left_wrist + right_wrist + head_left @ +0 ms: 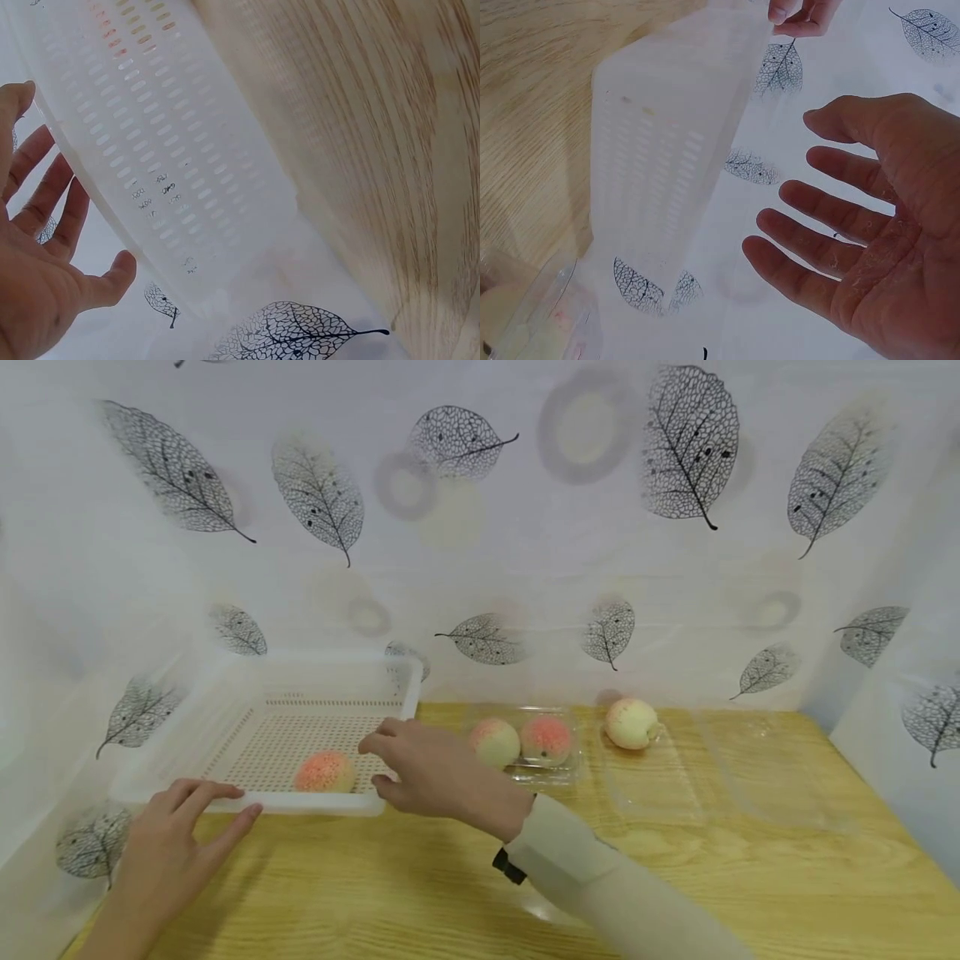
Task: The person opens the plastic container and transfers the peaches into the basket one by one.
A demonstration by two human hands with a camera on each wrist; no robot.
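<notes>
A white plastic basket [300, 804] with a perforated bottom stands at the left of the table. One red-speckled peach [325, 772] lies inside it, near the front wall. My left hand [168, 831] rests its fingers on the basket's front rim at the left corner, thumb extended; in the left wrist view, that hand [52, 262] is beside the rim. Over the basket's right front corner, my right hand [427, 768] hovers to the right of the peach. The right wrist view shows this hand [877, 217] holding nothing, its fingers spread and slightly bent.
Right of the basket, a clear plastic box [558, 768] holds a pale peach [495, 743] and a redder peach [546, 741], partly behind my right hand. Another peach [632, 723] sits at the back of a clear container [652, 785]. A further clear container [772, 777] lies at right.
</notes>
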